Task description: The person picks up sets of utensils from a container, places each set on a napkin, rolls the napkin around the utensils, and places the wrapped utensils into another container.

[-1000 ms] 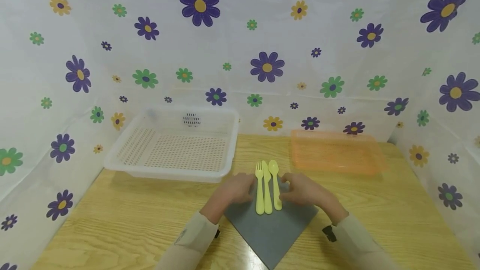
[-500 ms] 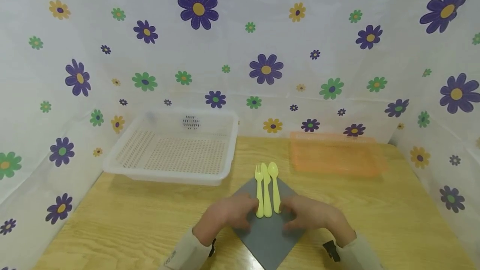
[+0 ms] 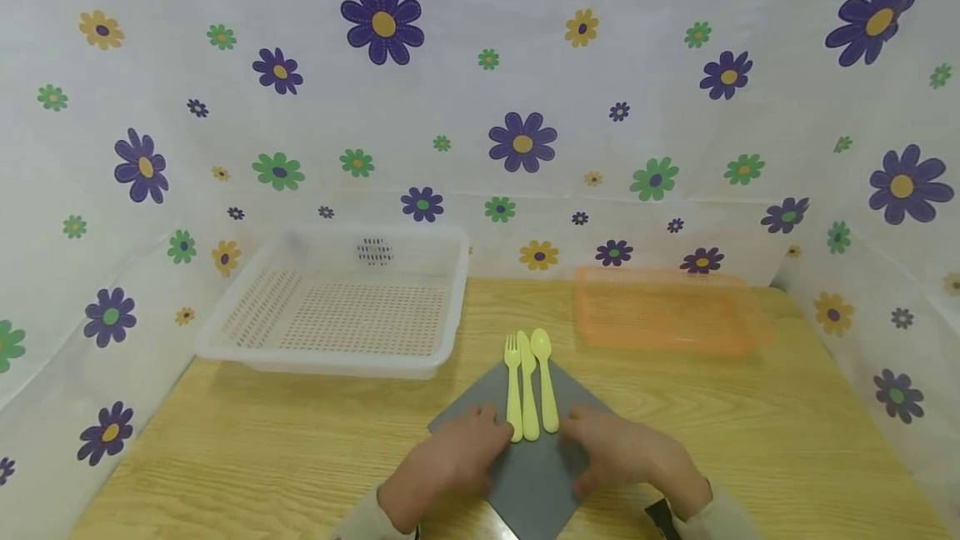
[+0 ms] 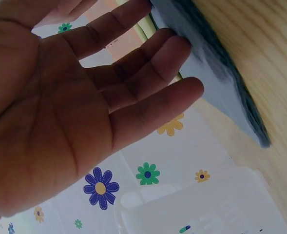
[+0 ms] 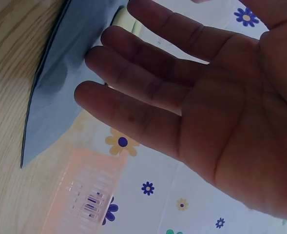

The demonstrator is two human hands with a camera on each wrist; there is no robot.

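Observation:
A grey napkin (image 3: 534,486) lies as a diamond on the wooden table. On it, side by side, are a yellow fork (image 3: 513,386), a yellow knife (image 3: 528,390) and a yellow spoon (image 3: 548,390), their heads pointing away from me. My left hand (image 3: 468,450) is over the napkin's left side, close to the fork handle. On the other side my right hand (image 3: 622,448) is near the spoon handle. Both wrist views show extended fingers (image 4: 153,102) with fingertips at the napkin; neither palm holds anything. Contact with the cutlery handles is unclear.
A white perforated basket (image 3: 337,362) stands at the back left. At the back right is a shallow orange basket (image 3: 667,338). A flower-printed white sheet (image 3: 450,90) walls the table at the back and both sides.
Both hands have drawn back toward me along the napkin, from the middle of the cutlery to the handle ends. The fork, knife and spoon keep their arrangement; the head view shifts slightly.

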